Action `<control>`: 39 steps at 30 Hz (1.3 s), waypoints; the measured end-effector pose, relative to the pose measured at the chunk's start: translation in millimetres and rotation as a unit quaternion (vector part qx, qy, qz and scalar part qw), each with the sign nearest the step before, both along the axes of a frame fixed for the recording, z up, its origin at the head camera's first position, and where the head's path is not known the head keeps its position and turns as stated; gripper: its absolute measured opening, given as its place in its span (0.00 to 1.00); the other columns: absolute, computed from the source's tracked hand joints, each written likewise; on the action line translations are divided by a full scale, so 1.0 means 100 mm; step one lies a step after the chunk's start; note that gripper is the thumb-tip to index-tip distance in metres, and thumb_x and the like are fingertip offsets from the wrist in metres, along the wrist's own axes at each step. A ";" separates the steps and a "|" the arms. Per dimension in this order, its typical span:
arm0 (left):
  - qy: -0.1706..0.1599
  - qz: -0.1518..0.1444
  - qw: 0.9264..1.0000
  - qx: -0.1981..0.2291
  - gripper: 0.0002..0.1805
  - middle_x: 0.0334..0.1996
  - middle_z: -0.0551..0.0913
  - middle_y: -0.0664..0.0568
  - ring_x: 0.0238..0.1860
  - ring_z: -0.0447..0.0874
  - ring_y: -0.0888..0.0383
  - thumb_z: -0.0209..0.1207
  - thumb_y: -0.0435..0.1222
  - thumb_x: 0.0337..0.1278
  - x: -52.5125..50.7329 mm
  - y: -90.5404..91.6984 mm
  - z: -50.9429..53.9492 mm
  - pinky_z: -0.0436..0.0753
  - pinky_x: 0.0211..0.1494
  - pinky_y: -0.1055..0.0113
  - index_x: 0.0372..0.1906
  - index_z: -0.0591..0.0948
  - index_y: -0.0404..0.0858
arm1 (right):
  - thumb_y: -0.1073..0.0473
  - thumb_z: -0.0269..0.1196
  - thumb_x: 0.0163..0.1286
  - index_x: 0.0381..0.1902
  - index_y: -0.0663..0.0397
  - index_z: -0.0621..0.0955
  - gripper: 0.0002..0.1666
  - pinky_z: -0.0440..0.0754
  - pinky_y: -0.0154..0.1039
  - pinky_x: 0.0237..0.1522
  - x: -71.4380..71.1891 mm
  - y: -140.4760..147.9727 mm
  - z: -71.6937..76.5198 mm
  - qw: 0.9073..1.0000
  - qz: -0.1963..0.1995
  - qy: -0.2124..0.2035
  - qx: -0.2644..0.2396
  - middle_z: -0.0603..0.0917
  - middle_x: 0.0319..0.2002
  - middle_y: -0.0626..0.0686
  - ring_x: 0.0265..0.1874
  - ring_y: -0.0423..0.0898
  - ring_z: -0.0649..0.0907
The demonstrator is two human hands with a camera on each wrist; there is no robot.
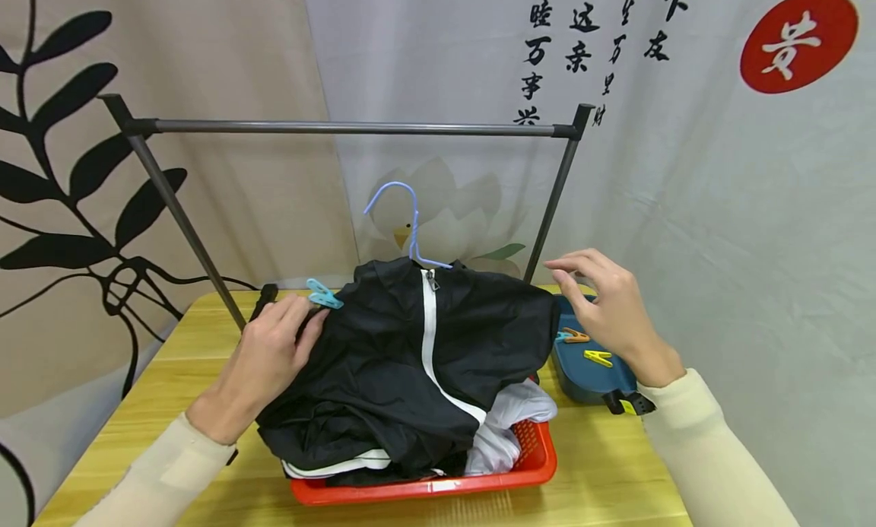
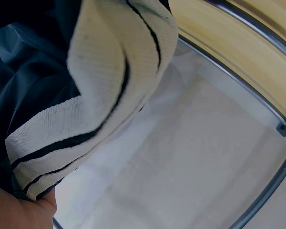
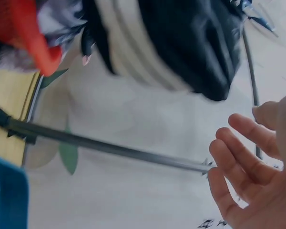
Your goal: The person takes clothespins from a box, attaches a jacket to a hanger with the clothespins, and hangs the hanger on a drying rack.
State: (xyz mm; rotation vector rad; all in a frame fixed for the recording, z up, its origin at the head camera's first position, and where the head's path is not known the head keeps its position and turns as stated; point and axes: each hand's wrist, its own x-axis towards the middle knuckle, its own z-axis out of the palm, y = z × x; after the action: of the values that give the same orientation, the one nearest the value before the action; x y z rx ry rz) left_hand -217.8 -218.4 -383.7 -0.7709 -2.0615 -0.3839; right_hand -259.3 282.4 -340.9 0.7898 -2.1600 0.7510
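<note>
Hovering off the box-side shoulder of the black jacket (image 1: 369, 337), the R hand (image 1: 611, 310) is holding nothing; its fingers are curving loosely, w/o touching cloth. The L hand (image 1: 267, 360) is working at the opp. shoulder, just beside a lt. blue clip (image 1: 325, 294); can't tell if it's pinching cloth, pinching the clip or only touching. The jacket is draping over the red basket (image 1: 479, 484), w/ a white garment (image 1: 503, 428) poking out below. The hanger (image 1: 414, 224) is sticking its hook up from the collar. R of that, a dk. blue box (image 1: 588, 394) is holding more clips, incl. a yellow clip (image 1: 598, 358) & an orange clip (image 1: 576, 335).

Prog., my read: approx. midway. Hanger's sitting in the jacket, zip pull's resting up top, one clip's apparently biting a shoulder. Left: no clip's showing on the box-side shoulder, & the hook isn't resting on the rail (image 1: 356, 128).

L wrist cam is showing ribbed striped trim (image 2: 43, 125) close up, which head cam isn't; R wrist cam is showing the R palm, turned away from head cam.
</note>
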 end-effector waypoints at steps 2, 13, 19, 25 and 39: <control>0.005 0.000 1.000 -0.002 0.27 0.35 0.84 0.45 0.32 0.81 0.52 0.49 0.49 0.99 0.00 0.00 0.00 0.85 0.38 0.49 0.45 0.84 0.31 | 0.69 0.71 0.82 0.57 0.56 0.94 0.12 0.78 0.20 0.59 -0.04 0.06 -0.04 1.000 -0.010 -0.008 0.005 0.95 0.53 0.54 0.52 0.52 0.91; 0.021 -0.010 1.000 -0.004 0.26 0.34 0.84 0.46 0.32 0.80 0.52 0.50 0.49 0.99 -0.02 0.00 0.00 0.82 0.35 0.51 0.46 0.85 0.32 | 0.64 0.70 0.86 0.59 0.53 0.94 0.11 0.80 0.21 0.56 -0.25 0.40 -0.28 0.995 -0.052 -0.078 0.044 0.96 0.54 0.56 0.51 0.56 0.93; 0.032 -0.008 0.999 -0.006 0.26 0.32 0.81 0.45 0.30 0.78 0.52 0.50 0.48 0.99 -0.04 -0.01 0.02 0.80 0.34 0.52 0.44 0.84 0.31 | 0.61 0.69 0.88 0.60 0.55 0.94 0.11 0.93 0.61 0.54 -0.40 0.58 -0.41 0.984 -0.068 -0.143 0.083 0.95 0.55 0.59 0.50 0.58 0.93; 0.016 -0.004 1.000 -0.002 0.26 0.35 0.85 0.44 0.33 0.82 0.51 0.50 0.48 0.99 -0.02 -0.03 0.00 0.82 0.36 0.51 0.46 0.85 0.31 | 0.59 0.69 0.89 0.63 0.57 0.92 0.13 0.90 0.66 0.58 -0.57 0.70 -0.57 0.963 -0.066 -0.225 0.131 0.93 0.58 0.61 0.54 0.61 0.92; -0.016 0.003 1.000 0.002 0.26 0.38 0.86 0.45 0.36 0.85 0.50 0.49 0.50 0.99 0.00 -0.04 -0.06 0.86 0.40 0.48 0.48 0.85 0.32 | 0.62 0.78 0.80 0.63 0.65 0.91 0.19 0.90 0.67 0.65 -0.85 0.75 -0.87 0.931 -0.039 -0.297 0.207 0.93 0.60 0.66 0.59 0.67 0.92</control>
State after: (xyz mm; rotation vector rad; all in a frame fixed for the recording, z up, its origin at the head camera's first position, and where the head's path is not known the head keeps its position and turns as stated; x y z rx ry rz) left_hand -217.6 -222.9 -389.8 -0.7612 -2.0917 -0.4003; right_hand -344.1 357.3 -427.4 0.7349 -2.9457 0.5385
